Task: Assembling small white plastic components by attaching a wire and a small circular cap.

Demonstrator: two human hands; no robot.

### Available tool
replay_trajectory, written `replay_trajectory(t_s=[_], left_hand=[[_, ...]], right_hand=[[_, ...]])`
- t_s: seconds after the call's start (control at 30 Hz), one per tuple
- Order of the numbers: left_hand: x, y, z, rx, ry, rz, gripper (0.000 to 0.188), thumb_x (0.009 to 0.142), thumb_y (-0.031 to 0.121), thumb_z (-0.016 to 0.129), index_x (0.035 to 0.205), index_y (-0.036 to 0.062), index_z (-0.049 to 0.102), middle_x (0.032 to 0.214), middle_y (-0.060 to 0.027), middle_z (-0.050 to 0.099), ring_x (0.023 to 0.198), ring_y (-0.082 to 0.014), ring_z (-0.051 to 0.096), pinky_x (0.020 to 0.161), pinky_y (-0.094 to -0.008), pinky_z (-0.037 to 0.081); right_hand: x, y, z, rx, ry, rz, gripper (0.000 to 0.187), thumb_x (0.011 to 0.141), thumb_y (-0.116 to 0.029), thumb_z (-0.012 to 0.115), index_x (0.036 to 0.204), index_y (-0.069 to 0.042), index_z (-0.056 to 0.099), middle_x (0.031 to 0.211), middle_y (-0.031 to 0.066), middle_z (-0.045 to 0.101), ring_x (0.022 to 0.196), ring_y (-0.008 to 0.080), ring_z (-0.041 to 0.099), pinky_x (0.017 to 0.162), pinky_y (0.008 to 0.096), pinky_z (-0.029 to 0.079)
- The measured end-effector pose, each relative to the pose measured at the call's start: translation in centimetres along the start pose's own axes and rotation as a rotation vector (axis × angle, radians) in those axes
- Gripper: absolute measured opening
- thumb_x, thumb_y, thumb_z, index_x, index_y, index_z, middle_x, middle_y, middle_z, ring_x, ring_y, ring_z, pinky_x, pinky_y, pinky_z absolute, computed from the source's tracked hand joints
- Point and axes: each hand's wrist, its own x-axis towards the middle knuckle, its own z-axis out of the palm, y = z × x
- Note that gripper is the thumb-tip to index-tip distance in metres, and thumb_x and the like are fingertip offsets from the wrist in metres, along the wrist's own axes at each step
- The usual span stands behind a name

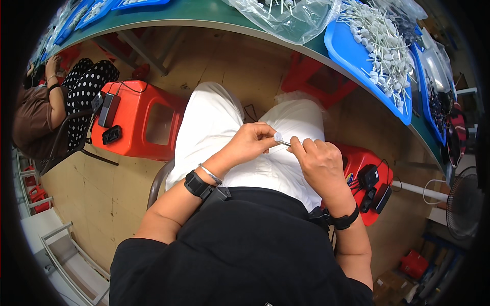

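Over my lap in white trousers, my left hand (250, 142) pinches a small white round piece (277, 136) between thumb and fingertips. My right hand (319, 159) is closed around a thin, shiny metal tool (284, 143), whose tip meets or lies right beside the white piece. Most of the tool is hidden in the fingers, so I cannot tell its exact kind. Both hands are close together, away from the table. Beyond them at the right, a blue tray (343, 55) on the table holds a heap of white-headed parts with thin stems (380, 53).
The green table (214, 11) curves across the far side, with a clear plastic bag (301, 30) on it. Red stools (130, 135) with small black devices stand at both sides. A seated co-worker (46, 109) is at the left, a fan (464, 204) at the right.
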Motion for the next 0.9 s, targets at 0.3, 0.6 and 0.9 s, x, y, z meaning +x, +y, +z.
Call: replay_trajectory(t_s=[0.3,0.6,0.9], left_hand=[[0.3,-0.1,0.2,-0.073,0.046,0.015,0.015,0.095,0.014,0.069,0.097,-0.0015,0.07,0.083,-0.0003,0.06,0.069,-0.0066,0.061,0.063,-0.0216,0.052],[-0.1,0.5,0.0,-0.127,0.014,-0.01,0.013,0.093,0.014,0.072,0.095,0.0013,0.07,0.075,-0.0011,0.067,0.066,-0.0061,0.063,0.061,-0.0206,0.052],[0.0,1.0,-0.1,-0.187,-0.044,-0.092,0.011,0.092,0.011,0.07,0.095,0.0004,0.071,0.072,-0.0013,0.067,0.063,-0.0059,0.061,0.061,-0.0206,0.049]], right_hand=[[-0.2,-0.4,0.6,0.152,0.037,0.104,0.022,0.087,-0.023,0.072,0.101,-0.007,0.066,0.062,0.003,0.051,0.052,0.0175,0.053,0.048,0.032,0.042],[-0.3,-1.2,1.5,0.197,0.077,0.155,0.025,0.088,-0.025,0.071,0.102,-0.005,0.067,0.061,0.0021,0.051,0.051,0.0152,0.056,0.046,0.0306,0.044],[-0.2,-0.8,1.3,-0.039,0.096,0.022,0.024,0.092,-0.023,0.066,0.103,-0.002,0.068,0.062,0.0,0.048,0.053,0.0128,0.053,0.048,0.0284,0.043]])
